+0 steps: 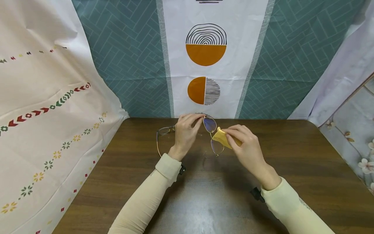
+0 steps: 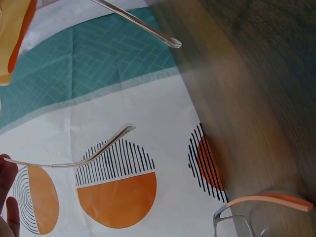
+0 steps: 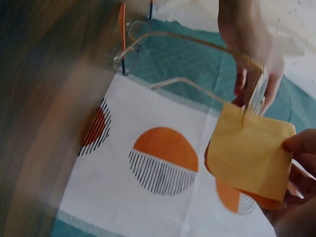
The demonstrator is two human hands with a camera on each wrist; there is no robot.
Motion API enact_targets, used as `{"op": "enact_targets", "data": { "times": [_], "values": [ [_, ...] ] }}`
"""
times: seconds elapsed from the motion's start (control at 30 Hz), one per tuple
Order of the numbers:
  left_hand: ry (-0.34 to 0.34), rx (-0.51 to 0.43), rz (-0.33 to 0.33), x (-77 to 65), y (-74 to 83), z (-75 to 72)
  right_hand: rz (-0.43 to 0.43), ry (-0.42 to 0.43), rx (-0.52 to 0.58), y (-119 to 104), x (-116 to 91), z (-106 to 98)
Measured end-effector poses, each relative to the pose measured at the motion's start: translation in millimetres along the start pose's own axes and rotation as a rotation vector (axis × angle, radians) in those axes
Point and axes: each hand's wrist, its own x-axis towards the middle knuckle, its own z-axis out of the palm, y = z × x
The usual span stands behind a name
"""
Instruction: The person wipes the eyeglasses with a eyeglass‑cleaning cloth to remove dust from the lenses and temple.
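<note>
My left hand pinches thin gold-rimmed eyeglasses at one end of the frame, holding them above the table with the lenses one below the other. From the right, my right hand grips a folded yellow cleaning cloth between thumb and fingers. The cloth overlaps the glasses near the bridge and lower lens. In the right wrist view, the cloth hangs flat beside the frame, and a temple arm reaches out to the left. Both clear temple tips show in the left wrist view.
A second pair of glasses with dark rims and orange temples lies on the brown wooden table, just left of my left hand. Behind the table hangs a green and white patterned cloth. Cream fabric drapes at the left, floral fabric at the right.
</note>
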Motion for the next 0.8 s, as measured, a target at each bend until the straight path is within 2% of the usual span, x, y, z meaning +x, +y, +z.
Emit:
{"op": "enact_targets", "data": {
  "times": [0.1,0.23,0.5,0.8],
  "values": [
    [-0.004,-0.002,-0.004,0.5,0.8,0.2,-0.118,0.000,-0.044,-6,-4,4],
    [0.003,0.003,-0.003,0.9,1.4,0.1,-0.219,-0.048,-0.087,-12,-9,12],
    [0.026,0.011,0.026,1.8,1.3,-0.8,-0.280,-0.082,-0.174,-15,-13,20],
    [0.061,0.030,-0.001,4.4,-1.3,-2.7,-0.360,-0.132,-0.223,-17,-16,19]
  ]
}}
